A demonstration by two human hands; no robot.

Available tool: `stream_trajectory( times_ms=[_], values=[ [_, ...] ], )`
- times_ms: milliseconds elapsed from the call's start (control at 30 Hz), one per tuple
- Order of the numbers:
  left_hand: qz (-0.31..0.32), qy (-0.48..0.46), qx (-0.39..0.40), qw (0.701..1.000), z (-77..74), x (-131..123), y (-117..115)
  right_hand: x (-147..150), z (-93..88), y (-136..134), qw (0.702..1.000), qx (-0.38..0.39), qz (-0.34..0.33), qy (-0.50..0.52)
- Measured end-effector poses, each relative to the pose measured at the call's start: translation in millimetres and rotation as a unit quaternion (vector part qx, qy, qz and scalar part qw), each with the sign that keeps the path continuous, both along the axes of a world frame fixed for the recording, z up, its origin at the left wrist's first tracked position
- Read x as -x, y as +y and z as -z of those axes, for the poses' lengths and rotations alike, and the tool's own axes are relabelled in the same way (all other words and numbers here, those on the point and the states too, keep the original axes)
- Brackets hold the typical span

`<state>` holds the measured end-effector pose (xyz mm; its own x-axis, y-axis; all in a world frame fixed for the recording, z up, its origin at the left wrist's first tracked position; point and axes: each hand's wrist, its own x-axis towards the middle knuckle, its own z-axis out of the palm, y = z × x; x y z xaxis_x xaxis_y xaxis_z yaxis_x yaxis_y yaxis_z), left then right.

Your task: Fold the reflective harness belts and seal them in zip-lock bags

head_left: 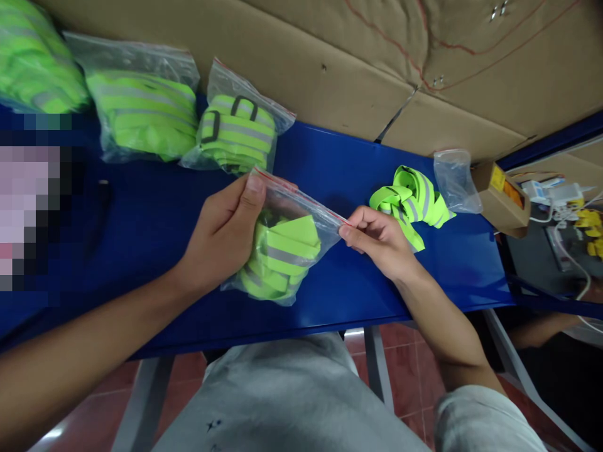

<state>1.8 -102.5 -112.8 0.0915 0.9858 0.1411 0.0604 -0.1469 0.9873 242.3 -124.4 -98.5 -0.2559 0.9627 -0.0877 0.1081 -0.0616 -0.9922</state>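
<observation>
flat straps [288, 254] in filmy bag [315, 216]

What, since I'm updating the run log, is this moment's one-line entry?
left hand: holds bag at left | right hand: pinches its top-right corner | inside: folded strap | beyond right hand: loose strap

Tabletop [358, 301] is opening at front right and back middle.
Bare surface is running along the front edge right of the held bag [282, 257], which is filling the middle between the left hand [226, 229] and right hand [379, 242]. Another gap is lying at the back edge between the filled bags [146, 113] and the strap [417, 198]. Cardboard [306, 69] is walling that edge; a box [499, 204] is blocking the back right corner.
</observation>
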Motion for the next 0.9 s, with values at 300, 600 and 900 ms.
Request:
stream_trajectory(
  times_ms=[300, 600, 900],
  values=[
    [0.028, 0.023, 0.0, 0.999, -8.7, -1.2, -8.8, 1.7, 6.3, -2.3, 0.998, -0.054, -0.011, -0.011],
    [0.055, 0.024, -0.004, 0.998, -8.6, -3.8, -12.2, 3.9, 5.6, -5.6, 0.998, -0.058, -0.02, -0.019],
    [0.055, 0.035, 0.031, 0.997, -7.0, -6.6, -18.2, 9.3, 1.2, -9.7, 0.998, -0.044, -0.019, -0.029]
  ],
)
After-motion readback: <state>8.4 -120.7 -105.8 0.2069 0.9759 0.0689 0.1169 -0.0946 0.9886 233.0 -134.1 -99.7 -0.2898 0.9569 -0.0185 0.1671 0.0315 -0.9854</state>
